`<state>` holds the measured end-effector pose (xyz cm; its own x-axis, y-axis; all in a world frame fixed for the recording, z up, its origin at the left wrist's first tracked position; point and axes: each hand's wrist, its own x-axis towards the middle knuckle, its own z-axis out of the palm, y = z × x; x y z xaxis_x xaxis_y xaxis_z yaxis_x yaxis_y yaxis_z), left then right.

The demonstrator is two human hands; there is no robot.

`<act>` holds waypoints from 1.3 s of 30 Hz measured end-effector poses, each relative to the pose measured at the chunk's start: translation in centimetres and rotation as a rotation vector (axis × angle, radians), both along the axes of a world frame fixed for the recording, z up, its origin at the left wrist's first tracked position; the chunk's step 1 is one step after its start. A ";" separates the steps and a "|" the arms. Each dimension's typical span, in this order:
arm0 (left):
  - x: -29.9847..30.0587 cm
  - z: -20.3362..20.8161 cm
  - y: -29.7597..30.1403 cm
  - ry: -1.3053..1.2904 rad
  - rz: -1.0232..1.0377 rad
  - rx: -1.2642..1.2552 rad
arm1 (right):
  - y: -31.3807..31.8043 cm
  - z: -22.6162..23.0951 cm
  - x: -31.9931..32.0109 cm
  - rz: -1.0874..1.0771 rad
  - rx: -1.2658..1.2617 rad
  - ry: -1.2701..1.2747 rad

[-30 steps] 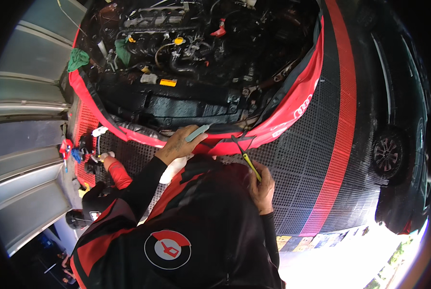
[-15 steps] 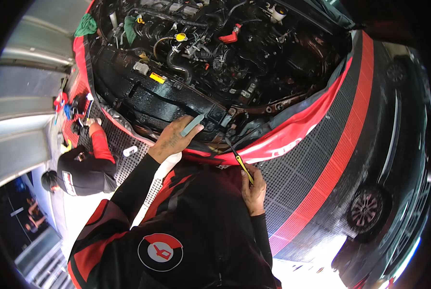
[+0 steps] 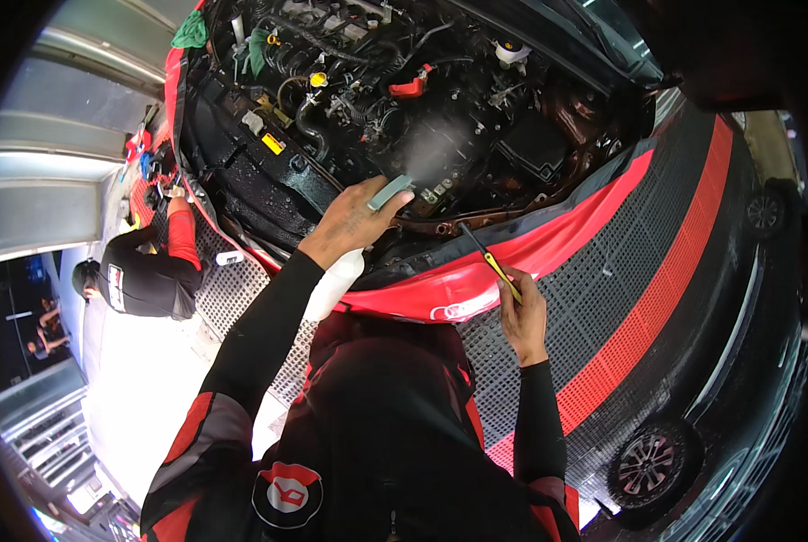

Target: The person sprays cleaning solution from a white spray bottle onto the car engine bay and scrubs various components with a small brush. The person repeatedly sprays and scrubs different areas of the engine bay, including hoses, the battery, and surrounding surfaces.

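Spouting pale mist (image 3: 440, 147) over a black engine bay (image 3: 228, 167), a white plastic spray bottle (image 3: 336, 287) with a grey-green trigger head (image 3: 391, 192) sits in the left hand (image 3: 350, 221), fingers curled round the head, near the bay's front edge. The right hand (image 3: 524, 316) pinches a slim yellow-and-black tool (image 3: 497, 267) between thumb and fingers, its dark end toward the bay. A glossy red cover (image 3: 476, 280) drapes that edge; beyond lies black-and-red grid flooring (image 3: 603, 257).

the black top (image 3: 377, 425) bears red-and-grey sleeve panels (image 3: 187, 432) and a round badge (image 3: 287, 495).
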<state>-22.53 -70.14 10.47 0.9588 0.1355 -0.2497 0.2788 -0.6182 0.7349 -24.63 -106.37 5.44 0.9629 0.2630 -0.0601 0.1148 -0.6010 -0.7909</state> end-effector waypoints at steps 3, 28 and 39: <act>1.0 -0.1 -1.2 -0.158 0.025 0.084 | 0.4 0.8 2.2 -0.012 -0.009 0.017; 9.2 -1.1 0.8 -0.165 0.080 -0.113 | 2.1 0.6 -1.9 0.032 -0.086 0.190; 10.1 -2.4 -0.1 -0.202 -0.062 -0.085 | 3.6 1.1 -2.1 0.068 -0.167 0.197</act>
